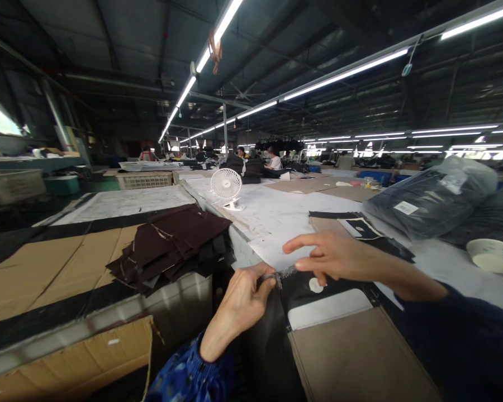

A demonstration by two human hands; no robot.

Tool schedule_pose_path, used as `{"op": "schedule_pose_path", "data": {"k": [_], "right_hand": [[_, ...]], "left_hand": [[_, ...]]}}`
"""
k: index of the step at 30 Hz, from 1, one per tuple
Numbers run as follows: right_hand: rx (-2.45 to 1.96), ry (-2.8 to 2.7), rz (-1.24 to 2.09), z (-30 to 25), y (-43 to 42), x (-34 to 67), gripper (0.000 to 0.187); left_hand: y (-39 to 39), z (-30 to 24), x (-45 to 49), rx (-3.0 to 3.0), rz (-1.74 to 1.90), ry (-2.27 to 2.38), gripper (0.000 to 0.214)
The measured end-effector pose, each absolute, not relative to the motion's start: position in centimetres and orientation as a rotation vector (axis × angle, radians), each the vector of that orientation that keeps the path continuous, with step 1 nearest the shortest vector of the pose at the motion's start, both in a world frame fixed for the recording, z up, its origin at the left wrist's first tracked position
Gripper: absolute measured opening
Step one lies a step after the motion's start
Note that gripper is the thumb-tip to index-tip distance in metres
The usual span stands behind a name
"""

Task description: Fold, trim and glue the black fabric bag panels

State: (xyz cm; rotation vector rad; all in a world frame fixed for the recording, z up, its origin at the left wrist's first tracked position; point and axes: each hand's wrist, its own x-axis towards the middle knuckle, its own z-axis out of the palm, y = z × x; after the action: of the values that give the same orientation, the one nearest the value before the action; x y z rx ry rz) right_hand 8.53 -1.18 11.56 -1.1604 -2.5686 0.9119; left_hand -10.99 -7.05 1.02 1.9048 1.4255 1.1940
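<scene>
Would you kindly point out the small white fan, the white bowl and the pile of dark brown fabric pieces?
white fan [227, 183], head view, grille centre.
white bowl [491, 255], head view, its rim.
brown fabric pile [174, 243], head view, top piece.

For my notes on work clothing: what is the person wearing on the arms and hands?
Both hands, left hand and right hand, are bare, without gloves. The left sleeve is blue with a darker pattern, gathered at the wrist. The right sleeve is plain dark navy.

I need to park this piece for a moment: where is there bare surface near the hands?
Bare white tabletop lies between the fan and the dark pattern pieces. Brown cardboard left of the fabric stack is also free. It is crowded right by the bagged bundles and bowl.
</scene>
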Motion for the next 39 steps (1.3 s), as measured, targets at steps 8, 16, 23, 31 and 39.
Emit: {"op": "schedule_pose_path", "data": {"k": [8,16,23,31,39], "right_hand": [[-1.008,-2.533,1.068,8.9,-2.8,5.8,0.035],[-0.959,-2.523,1.101,8.6,-3.1,5.4,0.028],[-0.898,-2.398,1.315,7.4,-2.0,5.4,0.032],[-1.060,-2.592,0.686,8.0,-4.1,4.4,0.030],[-1.216,-2.619,0.292,7.6,-5.0,3.7,0.029]], "left_hand": [[-7.9,1.1,-11.6,1.770,1.272,1.311,0.020],[-8.0,1.3,-12.1,1.803,1.226,1.259,0.012],[-7.9,1.2,-12.5,1.708,1.253,1.129,0.014],[-7.8,2.3,-12.2,1.579,1.215,1.156,0.010],[-6.6,1.7,-12.4,1.463,1.141,0.970,0.012]]}}
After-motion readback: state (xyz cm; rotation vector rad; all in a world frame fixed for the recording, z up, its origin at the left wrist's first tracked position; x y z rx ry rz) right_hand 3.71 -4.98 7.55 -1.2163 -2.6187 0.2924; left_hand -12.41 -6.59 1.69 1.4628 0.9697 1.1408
